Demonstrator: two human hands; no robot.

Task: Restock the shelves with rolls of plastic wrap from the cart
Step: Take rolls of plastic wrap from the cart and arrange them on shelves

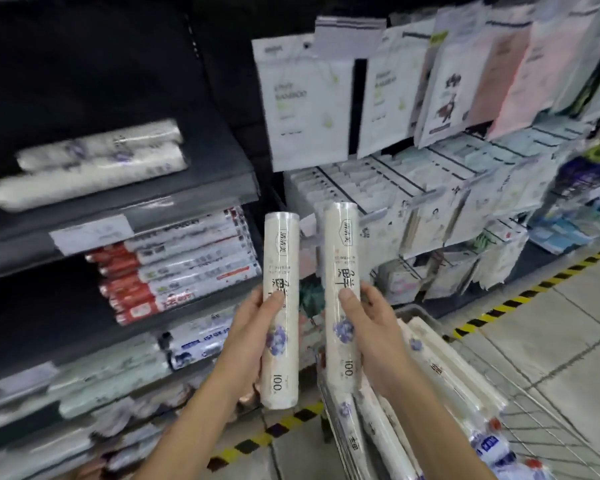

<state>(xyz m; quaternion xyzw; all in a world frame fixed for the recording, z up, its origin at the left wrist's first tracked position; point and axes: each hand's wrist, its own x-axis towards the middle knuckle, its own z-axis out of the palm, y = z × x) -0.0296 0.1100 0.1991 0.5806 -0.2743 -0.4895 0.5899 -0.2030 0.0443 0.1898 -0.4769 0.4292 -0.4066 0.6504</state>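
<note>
My left hand [248,336] grips a white roll of plastic wrap [280,258] upright, thumb across its front. My right hand [374,327] grips a second, matching roll [341,251] upright beside it. Both rolls carry black print, a blue flower and "100". They are held in front of the dark shelves, above the wire cart [547,420]. Two similar white rolls [94,164] lie on the upper dark shelf [201,199] at the left. More rolls [440,372] lie in the cart at the lower right.
Red-and-white boxed rolls [177,261] fill the shelf below, with more packs on lower shelves. White hanging packets [305,102] and boxed goods fill the racks to the right. Yellow-black tape [520,299] marks the tiled floor.
</note>
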